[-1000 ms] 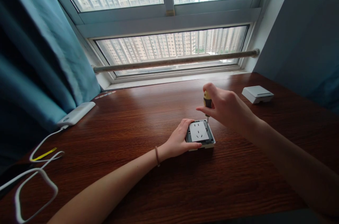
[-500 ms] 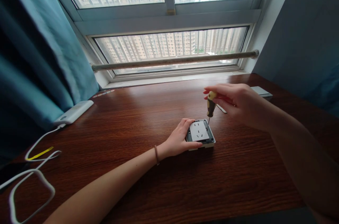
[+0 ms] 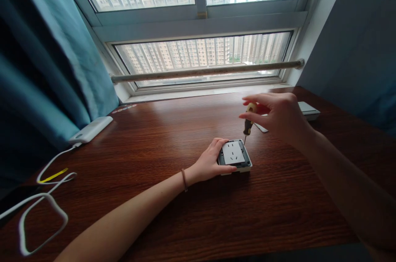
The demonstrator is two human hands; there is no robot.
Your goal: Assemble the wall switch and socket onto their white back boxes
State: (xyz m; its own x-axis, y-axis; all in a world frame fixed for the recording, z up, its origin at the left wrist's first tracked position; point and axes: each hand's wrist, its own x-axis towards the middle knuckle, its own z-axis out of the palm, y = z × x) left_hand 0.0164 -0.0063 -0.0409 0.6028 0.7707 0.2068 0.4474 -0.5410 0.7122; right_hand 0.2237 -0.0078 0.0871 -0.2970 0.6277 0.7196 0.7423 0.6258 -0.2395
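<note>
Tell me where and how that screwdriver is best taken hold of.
Likely by its thick black-and-yellow handle, coming from above and the right. The screwdriver stands nearly upright, leaning slightly right, handle uppermost, thin shaft running down to the right side of the socket. The left hand holds the socket's left side, leaving the right side freer.

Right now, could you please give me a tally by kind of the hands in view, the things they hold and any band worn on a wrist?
Hands: 2 (left hand, right hand)
Screwdriver, in the right hand: 1
Socket, in the left hand's grip: 1
Wristband, on the left wrist: 1
Total: 5
</note>
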